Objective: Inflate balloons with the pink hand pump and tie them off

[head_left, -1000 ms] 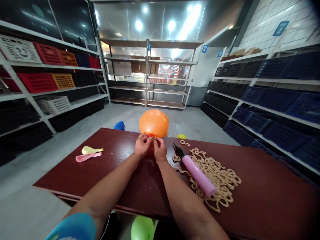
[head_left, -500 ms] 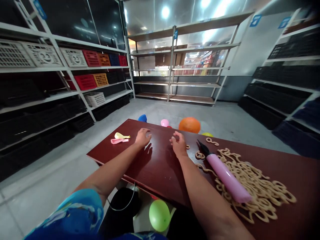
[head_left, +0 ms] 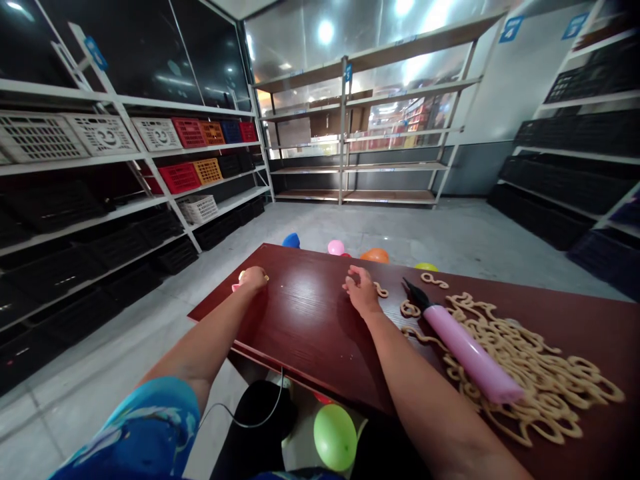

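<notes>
My left hand point(head_left: 254, 277) is over two limp, uninflated balloons at the left end of the dark red table point(head_left: 305, 347). Parts of the yellow balloon point(head_left: 267, 277) and the pink balloon point(head_left: 235, 287) show around it; the fingertips are hidden, so their grip is unclear. Bare-palmed and loosely curved, my right hand point(head_left: 361, 292) hovers above the middle of the table with fingers apart. Just right of it lies a small tan curly piece point(head_left: 382, 291). Farther right, a pink hand pump point(head_left: 473, 353) with a black nozzle rests against a heap of tan curly pieces point(head_left: 540, 360).
Beyond the table's far edge, blue point(head_left: 291, 240), pink point(head_left: 335, 247), orange point(head_left: 375, 255) and yellow point(head_left: 427, 267) balloons are partly visible. A green balloon point(head_left: 335, 437) is below the near edge, beside a thin cable point(head_left: 250, 425). Shelves with crates point(head_left: 190, 133) stand left; metal racks point(head_left: 344, 133) stand behind.
My left hand has moved left from the open tabletop onto the limp balloons. The orange balloon behind the table looks smaller and lower. My right hand has hardly moved; the view has shifted slightly.
</notes>
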The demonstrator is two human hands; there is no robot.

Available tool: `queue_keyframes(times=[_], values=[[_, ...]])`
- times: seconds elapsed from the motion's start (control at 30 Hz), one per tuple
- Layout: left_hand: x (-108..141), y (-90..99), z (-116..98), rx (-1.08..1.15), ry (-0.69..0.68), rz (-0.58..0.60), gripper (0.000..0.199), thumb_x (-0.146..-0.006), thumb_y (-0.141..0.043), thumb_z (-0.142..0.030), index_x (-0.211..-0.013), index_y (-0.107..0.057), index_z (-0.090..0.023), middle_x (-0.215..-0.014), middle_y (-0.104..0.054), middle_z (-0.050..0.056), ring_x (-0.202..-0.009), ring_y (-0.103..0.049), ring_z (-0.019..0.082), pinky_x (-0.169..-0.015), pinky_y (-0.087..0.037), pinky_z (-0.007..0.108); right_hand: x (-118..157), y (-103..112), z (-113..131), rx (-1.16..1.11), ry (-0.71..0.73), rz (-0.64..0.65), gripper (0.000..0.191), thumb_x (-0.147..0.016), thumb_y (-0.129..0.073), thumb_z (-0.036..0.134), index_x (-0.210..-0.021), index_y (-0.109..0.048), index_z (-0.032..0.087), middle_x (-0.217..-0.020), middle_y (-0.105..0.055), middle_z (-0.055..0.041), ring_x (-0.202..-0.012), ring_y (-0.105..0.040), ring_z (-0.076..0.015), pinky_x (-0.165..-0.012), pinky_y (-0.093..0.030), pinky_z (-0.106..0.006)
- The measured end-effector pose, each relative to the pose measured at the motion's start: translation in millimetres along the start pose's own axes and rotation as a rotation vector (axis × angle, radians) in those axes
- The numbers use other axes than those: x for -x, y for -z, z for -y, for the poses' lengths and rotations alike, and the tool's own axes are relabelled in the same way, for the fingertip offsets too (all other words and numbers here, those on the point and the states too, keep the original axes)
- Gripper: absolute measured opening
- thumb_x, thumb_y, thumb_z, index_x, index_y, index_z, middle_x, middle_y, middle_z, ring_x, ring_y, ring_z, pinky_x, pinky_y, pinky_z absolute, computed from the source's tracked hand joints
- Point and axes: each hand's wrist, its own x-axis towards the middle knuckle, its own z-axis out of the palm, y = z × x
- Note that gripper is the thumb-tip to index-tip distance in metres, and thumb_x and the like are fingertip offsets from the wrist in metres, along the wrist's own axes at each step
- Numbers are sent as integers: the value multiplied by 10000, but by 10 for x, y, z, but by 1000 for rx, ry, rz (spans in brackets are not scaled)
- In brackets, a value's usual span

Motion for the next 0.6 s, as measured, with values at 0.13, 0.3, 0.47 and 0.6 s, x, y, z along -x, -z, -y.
queue_keyframes(times=[0.13,0.3,0.47,0.6], values=[[11,55,-251,-221,-10,-72,30,-590,-656,-197,-560,-655,-200,-655,-608,71,-764,-570,224,-720,-416,310,10,-8,50,-18,6,8,351,-767,-490,286,-1102,-526,191,-1066,-555,-62,-593,-597,-97,-607,-513,-297],[195,-226,-703,-118,-254,16,174,-656,-648,-317,-767,-732,-212,-835,-665,86,-768,-583,212,-698,-415,294,55,-28,132,-58,52,121,346,-771,-501,274,-1109,-549,214,-972,-584,-26,-626,-560,-97,-638,-498,-287],[560,-813,-961,46,-267,391,256,-671,-638,-386,-816,-731,-195,-730,-682,43,-680,-597,175,-652,-424,269,110,-15,214,-16,186,256,466,-743,-539,201,-1205,-518,254,-1069,-551,-32,-639,-522,-79,-696,-486,-274],[724,-1018,-1022,131,-240,509,294,-663,-646,-412,-804,-725,-166,-671,-661,31,-625,-579,156,-602,-425,260,110,18,269,75,277,281,372,-749,-521,156,-1105,-587,241,-1053,-549,-30,-736,-548,-104,-737,-468,-267]])
